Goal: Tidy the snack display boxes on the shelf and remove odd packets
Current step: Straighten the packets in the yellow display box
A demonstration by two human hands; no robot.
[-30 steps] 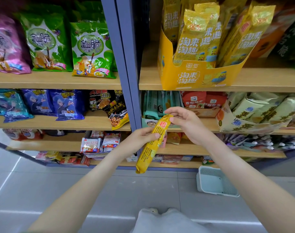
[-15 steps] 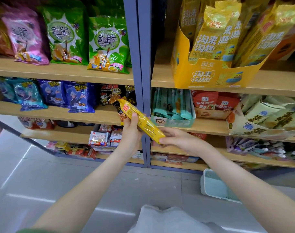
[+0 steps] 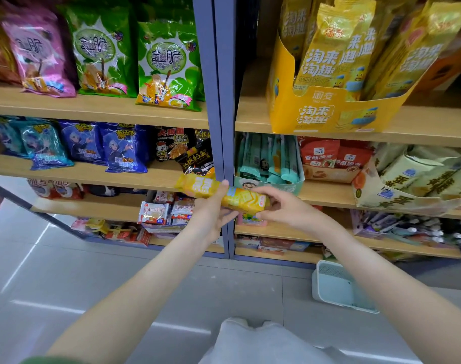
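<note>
We hold the long yellow plastic snack packet (image 3: 221, 197) level before the blue-grey metal shelf upright (image 3: 224, 88). Left hand (image 3: 211, 215) wraps its middle and right hand (image 3: 283, 208) pinches its 3 o'clock end. We judge it belongs, stood upright, in the yellow cardboard display box (image 3: 326, 115) at 1 o'clock.

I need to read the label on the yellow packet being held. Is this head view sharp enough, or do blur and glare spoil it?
Head view: not quite. The yellow packet is motion-smeared and its print unreadable; glare streaks the green bags and the floor; the yellow display box reads clearly; the lower right corner is blurred too.
</note>
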